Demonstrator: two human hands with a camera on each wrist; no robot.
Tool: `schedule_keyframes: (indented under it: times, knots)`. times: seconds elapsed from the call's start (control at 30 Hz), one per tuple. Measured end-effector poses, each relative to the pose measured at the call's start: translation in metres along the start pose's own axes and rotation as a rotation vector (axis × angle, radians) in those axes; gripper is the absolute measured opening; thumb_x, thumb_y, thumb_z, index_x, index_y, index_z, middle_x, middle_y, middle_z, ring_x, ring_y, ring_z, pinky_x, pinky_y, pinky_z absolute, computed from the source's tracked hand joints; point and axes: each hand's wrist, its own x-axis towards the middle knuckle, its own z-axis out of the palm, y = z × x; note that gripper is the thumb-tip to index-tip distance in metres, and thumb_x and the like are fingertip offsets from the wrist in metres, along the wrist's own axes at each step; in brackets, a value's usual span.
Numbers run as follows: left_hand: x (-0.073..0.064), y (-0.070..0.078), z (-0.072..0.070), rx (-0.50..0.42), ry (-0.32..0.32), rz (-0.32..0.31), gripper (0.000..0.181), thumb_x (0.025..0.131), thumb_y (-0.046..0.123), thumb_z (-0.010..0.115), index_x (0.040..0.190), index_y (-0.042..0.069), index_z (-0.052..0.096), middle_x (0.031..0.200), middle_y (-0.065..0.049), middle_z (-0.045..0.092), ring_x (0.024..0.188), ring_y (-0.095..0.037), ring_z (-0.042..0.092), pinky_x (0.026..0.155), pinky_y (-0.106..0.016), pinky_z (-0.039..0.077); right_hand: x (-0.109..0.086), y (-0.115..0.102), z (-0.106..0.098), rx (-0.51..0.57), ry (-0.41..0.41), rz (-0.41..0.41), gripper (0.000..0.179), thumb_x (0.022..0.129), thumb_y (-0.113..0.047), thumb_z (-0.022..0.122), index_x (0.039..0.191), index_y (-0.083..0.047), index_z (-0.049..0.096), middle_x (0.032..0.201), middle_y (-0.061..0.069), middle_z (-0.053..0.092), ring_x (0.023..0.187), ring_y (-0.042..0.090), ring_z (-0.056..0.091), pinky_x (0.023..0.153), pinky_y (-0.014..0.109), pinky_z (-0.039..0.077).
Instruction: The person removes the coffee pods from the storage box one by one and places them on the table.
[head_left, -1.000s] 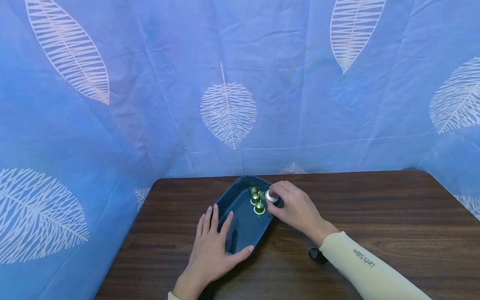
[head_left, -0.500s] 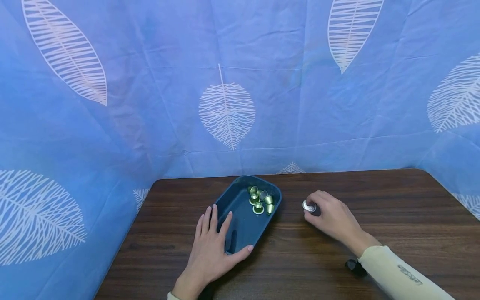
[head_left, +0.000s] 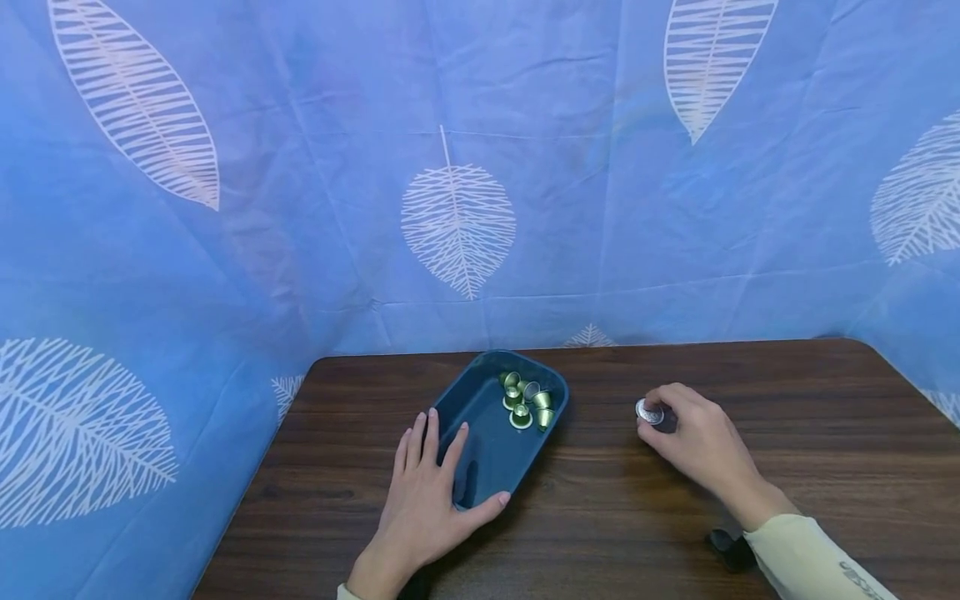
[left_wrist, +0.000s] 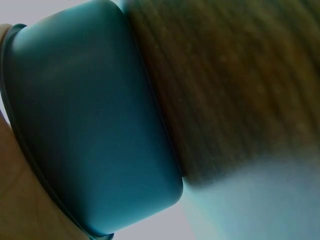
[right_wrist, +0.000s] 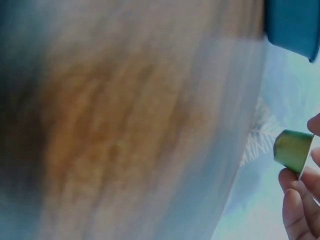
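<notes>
A dark blue tray [head_left: 491,458] stands slantwise on the table. Several green coffee capsules [head_left: 521,416] lie together in its far right part. My left hand [head_left: 422,508] rests over the tray's near left rim, fingers spread and straight. In the left wrist view the tray's outer wall [left_wrist: 95,120] fills much of the picture. To the right of the tray, my right hand [head_left: 697,433] pinches one coffee capsule [head_left: 649,411] by its rim, silver lid up. Seen from the right wrist, the held capsule [right_wrist: 293,150] is green, its narrow end pointing down to the tabletop side.
The dark wooden table [head_left: 600,517] runs back to a blue cloth backdrop [head_left: 570,208] printed with white leaves. A black wrist strap piece [head_left: 729,548] hangs below the right sleeve [head_left: 813,554].
My right hand has lifted a capsule out from over the tray and carried it to the right, moving more slowly lately. The left hand and the tray stay in place.
</notes>
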Motion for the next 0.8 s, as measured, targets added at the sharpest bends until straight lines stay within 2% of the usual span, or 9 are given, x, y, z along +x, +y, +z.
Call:
schedule_keyframes:
  times: [0.33, 0.57, 0.67, 0.8]
  knots:
    - [0.001, 0.001, -0.001, -0.009, -0.027, -0.007, 0.103, 0.07, 0.094, 0.033, 0.151, 0.031, 0.034, 0.163, -0.011, 0.011, 0.151, -0.031, 0.003, 0.118, -0.057, 0.008, -0.006, 0.004, -0.016, 0.006, 0.03, 0.09, 0.023, 0.076, -0.019, 0.079, 0.096, -0.019, 0.068, 0.1, 0.001, 0.067, 0.076, 0.017, 0.057, 0.058, 0.031, 0.046]
    - [0.0, 0.001, -0.001, -0.001, -0.028, 0.013, 0.1, 0.071, 0.094, 0.031, 0.152, 0.035, 0.027, 0.163, -0.011, 0.01, 0.151, -0.03, 0.006, 0.118, -0.056, 0.012, -0.018, 0.005, -0.025, 0.04, 0.074, 0.2, 0.018, 0.078, -0.022, 0.079, 0.094, -0.022, 0.07, 0.1, 0.002, 0.068, 0.078, 0.021, 0.061, 0.057, 0.024, 0.045]
    - [-0.001, 0.001, -0.001, -0.002, -0.016, 0.009, 0.1, 0.071, 0.093, 0.033, 0.152, 0.035, 0.027, 0.163, -0.011, 0.011, 0.151, -0.03, 0.004, 0.118, -0.056, 0.011, -0.021, 0.005, -0.025, 0.045, 0.06, 0.197, 0.018, 0.078, -0.021, 0.079, 0.093, -0.02, 0.07, 0.099, 0.003, 0.068, 0.078, 0.021, 0.061, 0.056, 0.024, 0.046]
    - [-0.001, -0.001, -0.001, 0.004, -0.011, -0.002, 0.1, 0.071, 0.093, 0.033, 0.152, 0.035, 0.028, 0.163, -0.01, 0.01, 0.151, -0.028, 0.002, 0.118, -0.055, 0.009, -0.02, 0.007, -0.023, 0.038, 0.013, 0.188, 0.018, 0.077, -0.02, 0.079, 0.093, -0.018, 0.07, 0.097, 0.005, 0.069, 0.077, 0.021, 0.062, 0.057, 0.031, 0.049]
